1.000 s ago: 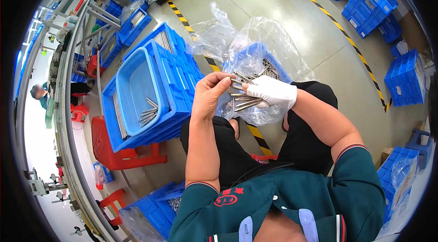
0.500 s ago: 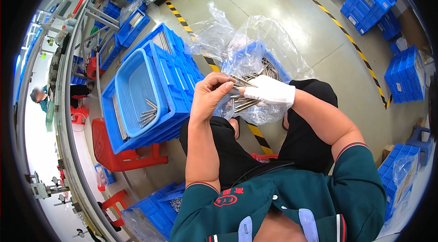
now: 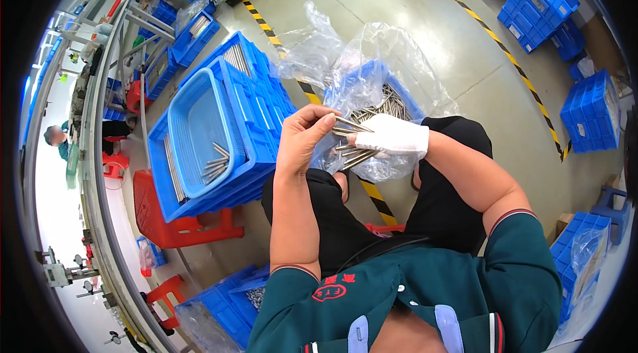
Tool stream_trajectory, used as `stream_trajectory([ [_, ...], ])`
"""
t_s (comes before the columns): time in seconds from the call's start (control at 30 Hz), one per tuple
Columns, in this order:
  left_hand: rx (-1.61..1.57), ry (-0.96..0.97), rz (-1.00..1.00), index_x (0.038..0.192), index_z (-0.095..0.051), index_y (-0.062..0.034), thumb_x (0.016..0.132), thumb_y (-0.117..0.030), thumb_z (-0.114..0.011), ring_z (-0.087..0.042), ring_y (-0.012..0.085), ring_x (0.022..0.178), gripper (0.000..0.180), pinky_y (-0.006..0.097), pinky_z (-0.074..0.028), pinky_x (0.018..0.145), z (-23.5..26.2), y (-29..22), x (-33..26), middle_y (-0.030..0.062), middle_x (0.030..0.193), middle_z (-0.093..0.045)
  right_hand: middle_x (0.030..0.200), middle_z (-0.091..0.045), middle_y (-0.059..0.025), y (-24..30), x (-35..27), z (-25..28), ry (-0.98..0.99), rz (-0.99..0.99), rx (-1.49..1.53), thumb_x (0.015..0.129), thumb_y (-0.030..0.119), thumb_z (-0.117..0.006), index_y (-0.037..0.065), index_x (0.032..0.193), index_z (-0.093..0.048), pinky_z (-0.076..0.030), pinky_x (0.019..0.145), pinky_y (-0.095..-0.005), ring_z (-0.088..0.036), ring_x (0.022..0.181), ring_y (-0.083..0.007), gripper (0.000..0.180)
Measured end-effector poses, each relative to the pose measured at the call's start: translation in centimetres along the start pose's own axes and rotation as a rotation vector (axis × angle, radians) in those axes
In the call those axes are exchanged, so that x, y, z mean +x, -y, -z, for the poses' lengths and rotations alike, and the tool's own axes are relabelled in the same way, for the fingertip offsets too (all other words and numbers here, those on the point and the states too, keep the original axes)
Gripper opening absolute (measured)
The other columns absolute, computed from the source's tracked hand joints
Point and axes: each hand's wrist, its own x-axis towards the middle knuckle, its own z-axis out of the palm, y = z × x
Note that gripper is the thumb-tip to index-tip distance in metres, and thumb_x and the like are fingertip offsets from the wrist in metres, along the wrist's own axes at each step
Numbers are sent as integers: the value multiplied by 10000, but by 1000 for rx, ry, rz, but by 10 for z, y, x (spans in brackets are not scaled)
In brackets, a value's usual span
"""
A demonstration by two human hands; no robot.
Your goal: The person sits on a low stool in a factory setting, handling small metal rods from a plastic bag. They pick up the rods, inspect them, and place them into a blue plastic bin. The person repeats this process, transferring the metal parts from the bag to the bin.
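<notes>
Little has shifted since a second ago: both hands stay raised over the lap, forearms angled inward. Bare left hand pinches one metal rod between thumb and curled fingertips. Gloved right hand is closed around a bundle of rods, just above the plastic-lined blue bin. Finished rods lie in the blue basket at left.

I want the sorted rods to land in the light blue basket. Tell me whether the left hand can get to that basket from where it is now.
Probably yes. The left hand is pinching a metal rod just right of the light blue basket, which sits open-topped on the blue crates. Nothing stands between them, so a short sideways reach looks enough.
</notes>
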Motion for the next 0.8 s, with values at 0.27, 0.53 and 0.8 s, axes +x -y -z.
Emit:
stream_trajectory([
  [0.27, 54, 83, 12, 923, -684, 3, 807, -116, -721, -578, 94, 821, 170, 242, -432, 765, 2, -6, -3, 39, 865, -661, 553, -442, 28, -5, -4, 2, 91, -7, 89, 917, 424, -545, 64, 700, -561, -297, 457, -268, -378, 495, -76, 421],
  [0.53, 71, 133, 65, 932, -687, 12, 813, -96, -705, -590, 93, 779, 162, 242, -448, 739, 2, -5, -2, 44, 842, -672, 539, -417, 37, -6, -6, 2, 107, 9, 124, 910, 463, -545, 88, 666, -558, -278, 451, -263, -343, 485, -71, 447],
  [0.8, -23, -313, -60, 945, -676, 14, 848, -166, -680, -557, 96, 748, 204, 238, -431, 678, 29, -2, 3, 40, 840, -653, 576, -441, 38, 23, 5, -1, 77, -12, 133, 914, 381, -579, 72, 778, -575, -283, 450, -249, -345, 483, -65, 338],
])
